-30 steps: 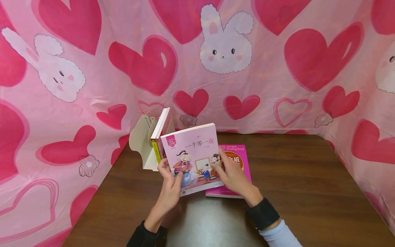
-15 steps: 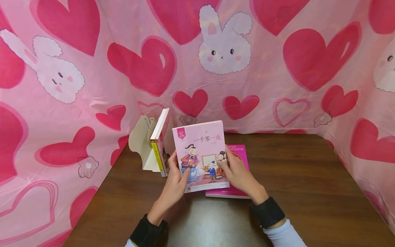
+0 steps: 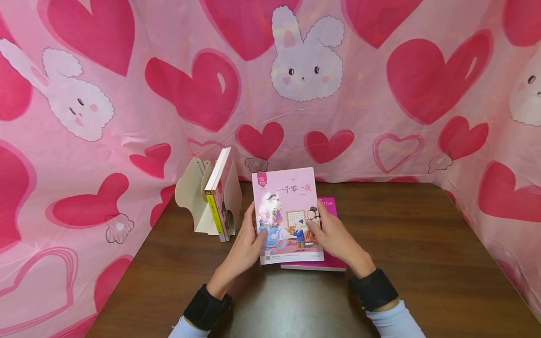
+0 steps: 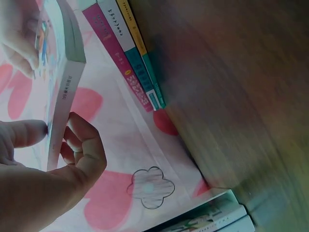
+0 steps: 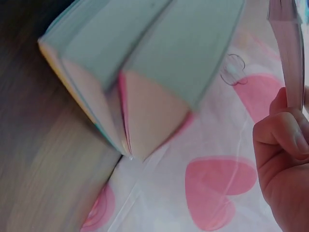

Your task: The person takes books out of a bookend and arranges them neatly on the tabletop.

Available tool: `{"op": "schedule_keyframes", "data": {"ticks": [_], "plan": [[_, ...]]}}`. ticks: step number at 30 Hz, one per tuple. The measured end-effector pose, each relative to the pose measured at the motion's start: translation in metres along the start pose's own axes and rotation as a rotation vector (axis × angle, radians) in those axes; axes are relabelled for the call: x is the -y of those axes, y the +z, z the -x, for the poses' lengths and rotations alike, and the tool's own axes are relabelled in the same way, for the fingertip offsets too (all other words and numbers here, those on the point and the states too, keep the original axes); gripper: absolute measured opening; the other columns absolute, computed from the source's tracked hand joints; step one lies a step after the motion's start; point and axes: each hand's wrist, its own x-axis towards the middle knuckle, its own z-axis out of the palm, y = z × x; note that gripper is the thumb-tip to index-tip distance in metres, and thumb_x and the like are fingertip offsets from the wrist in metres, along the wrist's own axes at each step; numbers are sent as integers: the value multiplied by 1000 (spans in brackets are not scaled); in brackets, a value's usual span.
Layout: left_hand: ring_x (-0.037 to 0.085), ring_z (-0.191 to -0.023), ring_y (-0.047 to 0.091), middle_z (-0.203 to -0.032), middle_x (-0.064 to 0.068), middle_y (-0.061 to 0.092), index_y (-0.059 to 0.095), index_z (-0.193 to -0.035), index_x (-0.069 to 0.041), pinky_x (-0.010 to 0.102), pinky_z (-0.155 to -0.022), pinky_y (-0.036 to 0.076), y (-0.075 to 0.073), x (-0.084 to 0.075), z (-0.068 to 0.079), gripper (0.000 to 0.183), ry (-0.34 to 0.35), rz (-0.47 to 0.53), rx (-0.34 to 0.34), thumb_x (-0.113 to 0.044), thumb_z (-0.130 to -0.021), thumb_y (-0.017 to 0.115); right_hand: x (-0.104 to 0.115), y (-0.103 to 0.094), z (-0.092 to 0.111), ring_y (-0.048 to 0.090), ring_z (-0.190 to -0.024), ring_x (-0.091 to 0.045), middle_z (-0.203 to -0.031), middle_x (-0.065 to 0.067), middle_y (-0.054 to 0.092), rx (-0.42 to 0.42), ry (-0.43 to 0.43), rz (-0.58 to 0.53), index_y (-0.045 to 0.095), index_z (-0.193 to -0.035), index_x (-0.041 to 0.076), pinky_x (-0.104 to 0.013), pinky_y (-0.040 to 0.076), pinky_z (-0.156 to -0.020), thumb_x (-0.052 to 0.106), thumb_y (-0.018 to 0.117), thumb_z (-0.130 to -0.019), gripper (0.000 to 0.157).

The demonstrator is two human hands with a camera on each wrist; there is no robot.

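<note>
A pink picture-covered book [image 3: 287, 216] is held up in front of the body, its cover facing the head camera. My left hand [image 3: 244, 244] grips its left edge, thumb on the cover; in the left wrist view the fingers [image 4: 89, 145] curl behind the spine side. On the opposite edge, my right hand [image 3: 341, 239] pinches it, thumb on the front, and the right wrist view shows the page edges [image 5: 289, 63] between thumb and fingers. Behind and below it lies a magenta book [image 3: 334, 260], partly hidden, on top of a small stack whose spines [image 4: 123, 58] appear in the left wrist view.
Left of the hands, a cream bookend stand [image 3: 194, 197] holds upright books [image 3: 217, 206], one with a yellow-green spine. The dark wooden table [image 3: 414, 263] reaches back to a pink curtain [image 3: 363, 112] printed with hearts and rabbits.
Both hands have carried the pink book to the right, away from the bookend stand, and its tilt has straightened. The stand and the magenta book stay in place.
</note>
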Motion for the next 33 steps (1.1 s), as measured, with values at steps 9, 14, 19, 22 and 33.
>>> {"op": "schedule_keyframes", "data": {"ticks": [9,14,19,22,33], "plan": [[31,-139,42,-165,15,26,4,-169,-13,57,-119,33,10,0,-11,85,-9,-26,31,-5,-104,59,-5,-12,3,59,-125,-33,-144,-20,55,9,74,29,21,-165,1,-57,47,-107,32,67,-104,83],[31,-139,40,-165,16,28,7,-169,-13,56,-120,31,16,0,-19,84,3,-81,30,-7,-104,59,-6,-18,2,64,-114,-28,-134,-17,61,-5,99,52,24,-163,5,-57,51,-102,33,72,-101,83],[31,-132,44,-159,21,36,10,-169,-6,53,-116,37,23,2,-26,81,5,-137,38,-7,-104,59,-12,-23,3,65,-118,-31,-137,-19,60,-5,119,73,24,-162,3,-56,52,-101,32,73,-100,84],[30,-123,49,-151,21,43,11,-168,-3,49,-107,44,27,4,-28,80,-3,-157,50,-8,-104,59,-16,-24,4,66,-118,-31,-137,-19,60,5,131,78,23,-161,1,-55,54,-99,32,73,-100,85],[31,-118,53,-146,23,51,20,-165,3,50,-102,47,35,8,-36,76,-13,-239,70,-12,-103,61,-25,-29,6,67,-105,-25,-124,-16,66,22,109,139,29,-156,-4,-56,55,-98,34,77,-96,86]]}}
